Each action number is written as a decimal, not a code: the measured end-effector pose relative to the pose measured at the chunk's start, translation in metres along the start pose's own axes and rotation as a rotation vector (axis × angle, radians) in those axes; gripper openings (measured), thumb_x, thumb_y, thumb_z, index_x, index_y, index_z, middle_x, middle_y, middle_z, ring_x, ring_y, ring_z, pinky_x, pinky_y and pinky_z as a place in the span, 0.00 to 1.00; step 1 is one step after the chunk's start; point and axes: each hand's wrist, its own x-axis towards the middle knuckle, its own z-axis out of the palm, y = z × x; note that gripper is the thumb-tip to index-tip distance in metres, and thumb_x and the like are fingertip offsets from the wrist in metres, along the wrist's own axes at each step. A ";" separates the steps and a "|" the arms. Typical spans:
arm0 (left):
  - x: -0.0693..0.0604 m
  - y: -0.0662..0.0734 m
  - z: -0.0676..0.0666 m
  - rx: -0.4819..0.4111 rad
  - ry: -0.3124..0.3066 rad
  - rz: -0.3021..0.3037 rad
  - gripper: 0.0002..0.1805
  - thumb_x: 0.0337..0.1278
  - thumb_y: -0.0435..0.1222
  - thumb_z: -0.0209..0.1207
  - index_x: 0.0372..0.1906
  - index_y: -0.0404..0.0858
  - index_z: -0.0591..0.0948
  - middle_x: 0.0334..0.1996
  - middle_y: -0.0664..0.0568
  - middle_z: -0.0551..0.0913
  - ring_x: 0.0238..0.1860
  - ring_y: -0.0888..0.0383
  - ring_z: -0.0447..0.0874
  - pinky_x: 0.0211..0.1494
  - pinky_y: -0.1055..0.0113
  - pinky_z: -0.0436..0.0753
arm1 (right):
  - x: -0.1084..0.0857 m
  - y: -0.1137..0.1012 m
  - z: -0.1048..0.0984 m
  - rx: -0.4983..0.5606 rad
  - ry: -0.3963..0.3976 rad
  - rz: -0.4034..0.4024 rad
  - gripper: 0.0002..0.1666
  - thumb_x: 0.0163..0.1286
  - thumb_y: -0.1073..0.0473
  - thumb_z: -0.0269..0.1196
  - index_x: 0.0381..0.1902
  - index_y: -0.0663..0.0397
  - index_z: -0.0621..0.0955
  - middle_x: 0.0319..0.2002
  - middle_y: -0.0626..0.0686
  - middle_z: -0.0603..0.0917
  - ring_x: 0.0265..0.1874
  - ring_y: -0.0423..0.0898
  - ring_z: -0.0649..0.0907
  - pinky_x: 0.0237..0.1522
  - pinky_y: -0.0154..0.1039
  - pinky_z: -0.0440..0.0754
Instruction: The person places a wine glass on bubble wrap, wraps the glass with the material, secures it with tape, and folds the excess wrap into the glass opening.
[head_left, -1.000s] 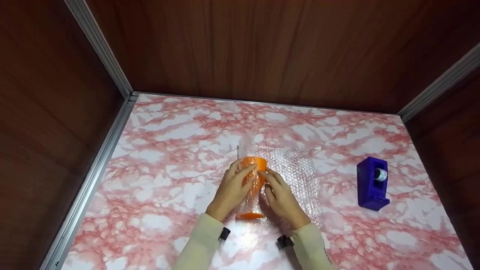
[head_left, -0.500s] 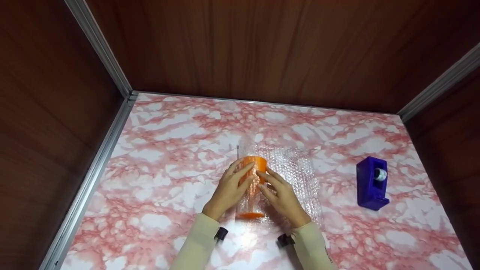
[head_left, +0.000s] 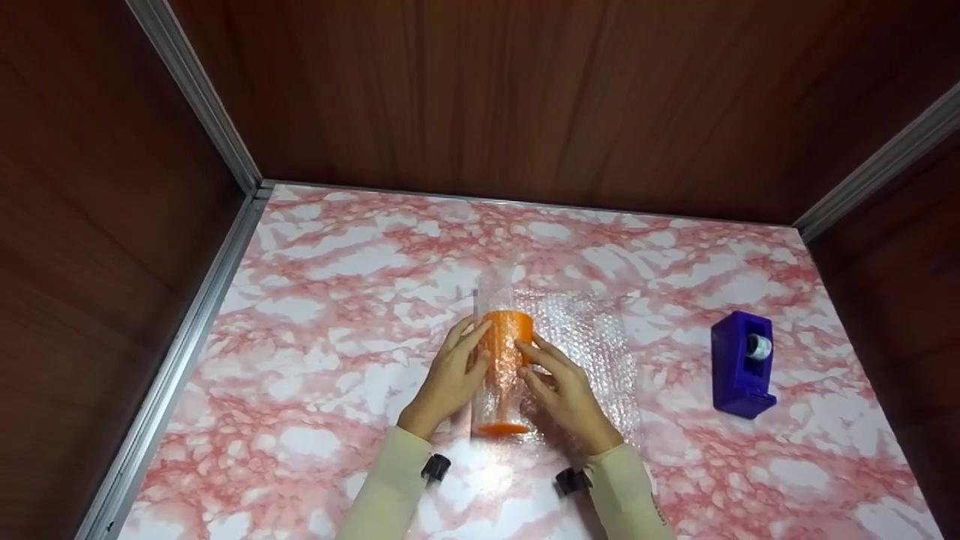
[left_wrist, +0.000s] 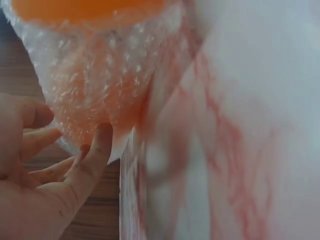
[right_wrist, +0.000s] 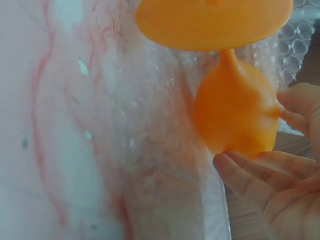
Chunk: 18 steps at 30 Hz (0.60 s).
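Observation:
An orange goblet (head_left: 507,337) lies on its side, bowl away from me and round foot (head_left: 502,429) towards me. Bubble wrap (head_left: 585,337) lies under it, spreads to the right, and is drawn up over its left side. My left hand (head_left: 446,375) is at the wrapped left side; in the left wrist view its fairly straight fingertips (left_wrist: 103,131) touch the film. With fingers and thumb around the bowl's right side, my right hand (head_left: 566,390) holds the goblet. In the right wrist view the bare bowl (right_wrist: 237,110) shows between its fingers.
A purple tape dispenser (head_left: 742,367) with a roll of tape stands to the right on the pink-and-white marbled table (head_left: 337,337). Dark wood-grain panels (head_left: 487,97) with metal edging close in the back and both sides.
My left hand has slid left and slightly towards me, drawing its fingers off the top of the bowl to its left edge. The right hand and goblet stay almost in place.

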 end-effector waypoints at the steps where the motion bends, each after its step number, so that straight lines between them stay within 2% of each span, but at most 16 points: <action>1: 0.000 0.000 0.000 -0.006 -0.007 -0.004 0.27 0.74 0.38 0.54 0.75 0.41 0.68 0.73 0.39 0.61 0.69 0.43 0.66 0.67 0.50 0.70 | 0.000 -0.004 -0.001 0.010 0.004 -0.001 0.25 0.64 0.79 0.63 0.60 0.73 0.77 0.64 0.79 0.67 0.51 0.67 0.82 0.46 0.43 0.83; 3: 0.002 0.000 -0.001 -0.016 -0.028 -0.010 0.27 0.75 0.39 0.53 0.75 0.43 0.67 0.73 0.41 0.63 0.68 0.45 0.67 0.68 0.51 0.69 | 0.000 -0.011 -0.002 0.036 0.009 -0.002 0.24 0.65 0.79 0.62 0.60 0.74 0.77 0.64 0.79 0.67 0.50 0.66 0.83 0.46 0.44 0.83; 5: 0.001 0.001 -0.001 -0.025 -0.044 -0.014 0.28 0.76 0.39 0.52 0.76 0.45 0.66 0.72 0.43 0.66 0.62 0.48 0.73 0.65 0.53 0.73 | -0.001 -0.012 -0.001 0.061 0.015 0.004 0.24 0.66 0.79 0.62 0.61 0.74 0.76 0.64 0.79 0.67 0.48 0.66 0.83 0.46 0.44 0.84; 7: 0.002 0.001 -0.001 -0.041 -0.048 -0.007 0.28 0.77 0.39 0.51 0.77 0.45 0.65 0.69 0.46 0.70 0.51 0.54 0.78 0.57 0.59 0.78 | -0.002 -0.012 -0.001 0.084 0.015 0.019 0.25 0.66 0.79 0.61 0.62 0.74 0.76 0.65 0.78 0.66 0.48 0.66 0.83 0.47 0.43 0.83; 10: 0.002 0.001 0.000 -0.053 -0.039 0.000 0.28 0.76 0.38 0.51 0.76 0.45 0.65 0.64 0.47 0.73 0.37 0.59 0.75 0.44 0.63 0.80 | -0.002 -0.012 -0.001 0.083 0.018 0.034 0.24 0.68 0.78 0.60 0.62 0.73 0.76 0.66 0.77 0.66 0.48 0.66 0.83 0.47 0.40 0.82; 12: 0.002 0.001 0.000 -0.055 -0.030 0.003 0.28 0.76 0.38 0.52 0.76 0.44 0.66 0.61 0.47 0.75 0.36 0.60 0.74 0.42 0.64 0.80 | -0.003 -0.012 -0.001 0.070 0.022 0.041 0.23 0.69 0.78 0.58 0.62 0.72 0.76 0.66 0.77 0.67 0.50 0.66 0.82 0.48 0.40 0.82; 18: 0.002 0.003 0.000 -0.046 -0.006 -0.021 0.27 0.74 0.40 0.55 0.75 0.47 0.69 0.63 0.44 0.73 0.45 0.57 0.76 0.50 0.59 0.79 | -0.003 -0.015 -0.002 0.011 0.020 0.061 0.21 0.75 0.75 0.53 0.63 0.70 0.76 0.66 0.74 0.69 0.63 0.66 0.73 0.55 0.43 0.79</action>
